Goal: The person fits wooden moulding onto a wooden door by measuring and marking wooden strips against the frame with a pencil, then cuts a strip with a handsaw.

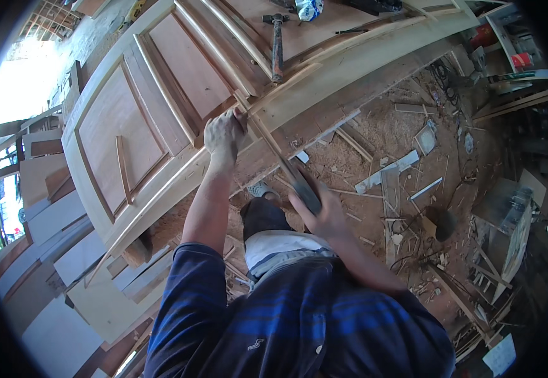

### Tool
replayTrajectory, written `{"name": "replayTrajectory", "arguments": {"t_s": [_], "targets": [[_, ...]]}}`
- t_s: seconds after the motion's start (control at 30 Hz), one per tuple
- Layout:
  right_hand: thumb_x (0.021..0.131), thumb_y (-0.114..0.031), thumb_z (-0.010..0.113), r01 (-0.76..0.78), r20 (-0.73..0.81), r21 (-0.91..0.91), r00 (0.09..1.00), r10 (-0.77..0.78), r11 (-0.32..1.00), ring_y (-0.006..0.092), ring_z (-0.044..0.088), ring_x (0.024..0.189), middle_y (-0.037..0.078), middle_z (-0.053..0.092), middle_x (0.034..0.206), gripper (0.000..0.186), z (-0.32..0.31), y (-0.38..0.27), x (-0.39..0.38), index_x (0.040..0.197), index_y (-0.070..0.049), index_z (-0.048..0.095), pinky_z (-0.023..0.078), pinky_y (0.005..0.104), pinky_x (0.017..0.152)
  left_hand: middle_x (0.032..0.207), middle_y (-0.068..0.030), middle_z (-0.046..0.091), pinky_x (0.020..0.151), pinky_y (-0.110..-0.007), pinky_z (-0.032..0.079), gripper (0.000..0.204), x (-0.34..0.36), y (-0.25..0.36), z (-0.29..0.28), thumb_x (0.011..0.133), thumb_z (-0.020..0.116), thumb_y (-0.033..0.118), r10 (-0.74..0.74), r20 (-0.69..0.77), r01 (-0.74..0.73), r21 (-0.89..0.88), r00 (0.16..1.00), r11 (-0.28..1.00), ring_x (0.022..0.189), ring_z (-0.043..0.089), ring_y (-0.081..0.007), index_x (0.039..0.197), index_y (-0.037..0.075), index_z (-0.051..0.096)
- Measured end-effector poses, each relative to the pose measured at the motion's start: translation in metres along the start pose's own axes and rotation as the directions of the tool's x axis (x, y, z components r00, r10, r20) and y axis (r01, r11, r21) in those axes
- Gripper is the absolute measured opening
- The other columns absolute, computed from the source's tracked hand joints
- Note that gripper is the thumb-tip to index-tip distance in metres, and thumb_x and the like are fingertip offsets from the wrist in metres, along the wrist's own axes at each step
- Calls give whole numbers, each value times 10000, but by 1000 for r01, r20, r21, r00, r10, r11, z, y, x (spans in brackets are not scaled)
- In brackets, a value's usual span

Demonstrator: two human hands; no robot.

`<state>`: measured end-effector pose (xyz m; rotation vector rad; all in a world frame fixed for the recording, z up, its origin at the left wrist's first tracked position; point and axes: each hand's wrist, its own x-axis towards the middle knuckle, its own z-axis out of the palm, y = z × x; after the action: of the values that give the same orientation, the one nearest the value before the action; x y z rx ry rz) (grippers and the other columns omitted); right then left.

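Observation:
My right hand is closed round the dark end of a hand saw, which looks long and narrow and points up and left. The saw's far end lies over the edge of a large panelled wooden door, close beside my left hand. My left hand is closed, its fingers bent over a thin pale wooden strip that runs along the door's near edge. The fingertips are partly hidden. On the door beyond my hands lies a hammer with a worn handle.
A loose short wood piece lies on the left door panel. Sawdust and offcuts litter the floor to the right. Stacked boards stand at the left. A blue and white bag and a dark thin tool rest on the door.

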<state>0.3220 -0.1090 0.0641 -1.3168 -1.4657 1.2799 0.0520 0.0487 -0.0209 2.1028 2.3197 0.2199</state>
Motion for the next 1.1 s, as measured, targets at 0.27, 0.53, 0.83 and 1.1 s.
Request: {"name": "replayTrajectory", "arguments": {"t_s": [0.27, 0.53, 0.83, 1.1], "targets": [[1000, -277, 785, -26, 6, -54, 1000, 27, 998, 365, 803, 1131, 270, 768, 1261, 668, -5, 18, -25, 1544, 43, 565, 616, 424, 953, 880, -164, 800, 851, -518, 584, 508, 4, 1, -5, 1142, 395, 355, 8, -13, -9, -33, 1000, 999, 840, 776, -393, 909, 103, 769], [1014, -284, 766, -40, 20, -120, 999, 43, 992, 450, 778, 1128, 272, 773, 1236, 627, 15, 4, 55, 1514, 49, 585, 611, 446, 946, 874, -167, 798, 846, -520, 584, 497, 9, 15, 1, 1147, 399, 354, 25, -5, -25, -32, 1000, 999, 834, 773, -396, 909, 104, 756], [991, -264, 784, -29, 26, -85, 999, 31, 996, 440, 775, 1163, 304, 763, 1251, 637, -38, 16, -60, 1507, 57, 592, 614, 461, 987, 864, -168, 793, 854, -516, 581, 458, 7, -1, 9, 1131, 411, 331, 25, -3, -25, 18, 1000, 1000, 836, 773, -385, 934, 110, 760], [1012, -267, 751, -28, 39, -79, 999, 32, 996, 468, 785, 1025, 306, 771, 1158, 569, 26, -7, 74, 1452, 70, 617, 626, 477, 876, 906, -159, 799, 881, -506, 587, 442, 9, 1, 0, 1129, 426, 359, -13, 80, 13, -4, 997, 1000, 877, 781, -374, 960, 131, 765]]}}
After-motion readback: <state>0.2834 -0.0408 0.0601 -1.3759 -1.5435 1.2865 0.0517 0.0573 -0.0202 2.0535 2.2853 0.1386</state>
